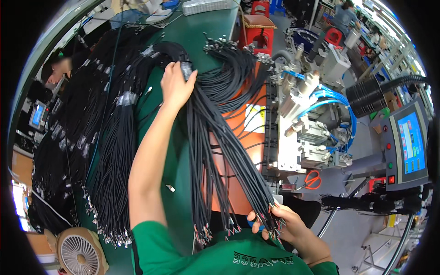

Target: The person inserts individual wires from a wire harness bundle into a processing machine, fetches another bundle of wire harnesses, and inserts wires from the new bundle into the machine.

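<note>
A thick bundle of black cables runs from the table's middle down toward my body. My left hand is closed round its upper part, beside a clear wrapped band. At the lower end, my right hand grips a share of the cables close to their stripped ends, where small red and white wires stick out. Other strands of the bundle hang loose between my arms, their wire ends fanned out. Something blue shows at my right fingers; I cannot make out what it is.
More black cable bundles cover the left of the green table. To the right stands a machine with metal cylinders and blue hoses, a control screen and red-handled scissors. A fan sits at lower left.
</note>
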`<state>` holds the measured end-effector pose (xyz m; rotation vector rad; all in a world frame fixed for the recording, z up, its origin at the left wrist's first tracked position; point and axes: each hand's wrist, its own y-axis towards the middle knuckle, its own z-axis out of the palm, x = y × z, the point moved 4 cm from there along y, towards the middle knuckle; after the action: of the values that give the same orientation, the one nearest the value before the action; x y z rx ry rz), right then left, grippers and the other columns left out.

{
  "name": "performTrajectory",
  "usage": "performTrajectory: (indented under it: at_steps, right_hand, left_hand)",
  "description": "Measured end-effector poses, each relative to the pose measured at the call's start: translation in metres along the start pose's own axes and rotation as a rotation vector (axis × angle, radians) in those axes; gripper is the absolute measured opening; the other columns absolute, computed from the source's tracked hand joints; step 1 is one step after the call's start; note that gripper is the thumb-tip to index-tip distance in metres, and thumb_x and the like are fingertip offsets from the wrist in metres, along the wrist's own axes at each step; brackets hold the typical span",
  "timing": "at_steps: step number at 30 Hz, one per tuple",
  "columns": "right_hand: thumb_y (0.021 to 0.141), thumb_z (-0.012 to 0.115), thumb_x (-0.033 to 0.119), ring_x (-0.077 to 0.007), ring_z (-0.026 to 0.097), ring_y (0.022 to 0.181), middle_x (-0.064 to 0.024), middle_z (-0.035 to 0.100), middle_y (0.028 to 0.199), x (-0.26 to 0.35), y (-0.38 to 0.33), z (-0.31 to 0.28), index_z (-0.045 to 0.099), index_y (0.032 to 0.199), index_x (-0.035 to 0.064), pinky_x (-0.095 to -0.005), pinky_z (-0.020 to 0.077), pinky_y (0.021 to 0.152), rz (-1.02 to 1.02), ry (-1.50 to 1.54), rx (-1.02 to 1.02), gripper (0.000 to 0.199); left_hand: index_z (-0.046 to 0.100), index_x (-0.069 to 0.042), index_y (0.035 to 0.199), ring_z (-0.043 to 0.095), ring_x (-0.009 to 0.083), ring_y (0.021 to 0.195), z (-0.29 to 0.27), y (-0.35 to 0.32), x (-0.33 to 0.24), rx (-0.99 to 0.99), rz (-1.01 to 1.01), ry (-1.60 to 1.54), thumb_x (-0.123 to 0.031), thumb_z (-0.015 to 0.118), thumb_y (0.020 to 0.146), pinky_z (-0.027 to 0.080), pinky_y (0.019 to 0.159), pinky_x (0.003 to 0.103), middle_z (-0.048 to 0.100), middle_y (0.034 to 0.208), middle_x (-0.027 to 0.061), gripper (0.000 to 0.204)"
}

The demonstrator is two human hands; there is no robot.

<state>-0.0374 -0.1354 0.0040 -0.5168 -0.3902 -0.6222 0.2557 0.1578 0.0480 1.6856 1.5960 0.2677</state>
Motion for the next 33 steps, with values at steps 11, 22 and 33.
performTrajectory:
  at_steps: [11, 22, 33]
  right_hand:
    - [0.102, 0.034, 0.033, -0.0146, 0.060, 0.095, -0.0116, 0.057, 0.118, -0.010, -0.006, -0.005, 0.036, 0.131, -0.0001, -0.0281, 0.0479, 0.078, 0.054, -0.327, 0.015, 0.044]
    - [0.102, 0.039, 0.020, -0.0139, 0.063, 0.082, -0.0143, 0.063, 0.105, -0.002, -0.032, -0.063, 0.050, 0.126, -0.0069, -0.0228, 0.0486, 0.062, -0.551, -0.307, -0.349, 0.038]
    - [0.091, 0.059, -0.002, -0.0081, 0.062, 0.069, -0.0096, 0.065, 0.088, 0.030, 0.008, -0.058, 0.058, 0.109, -0.0044, -0.0190, 0.0499, 0.061, -0.807, -0.368, -0.478, 0.018]
  left_hand:
    - [0.058, 0.003, 0.105, 0.055, 0.0302, 0.109, -0.048, -0.190, -0.175, 0.798, 0.959, -0.462, -0.011, 0.058, 0.073, 0.042, 0.097, 0.046, 0.058, 0.113, 0.0154, 0.035]
    - [0.063, 0.000, 0.096, 0.060, 0.0257, 0.070, -0.053, -0.174, -0.190, 0.610, 0.743, -0.535, -0.015, 0.069, 0.068, 0.045, 0.068, 0.036, 0.062, 0.085, 0.0106, 0.033]
    - [0.066, -0.001, 0.095, 0.063, 0.0237, 0.076, -0.043, -0.183, -0.203, 0.710, 0.557, -0.626, -0.010, 0.067, 0.063, 0.044, 0.070, 0.036, 0.066, 0.086, 0.0085, 0.034]
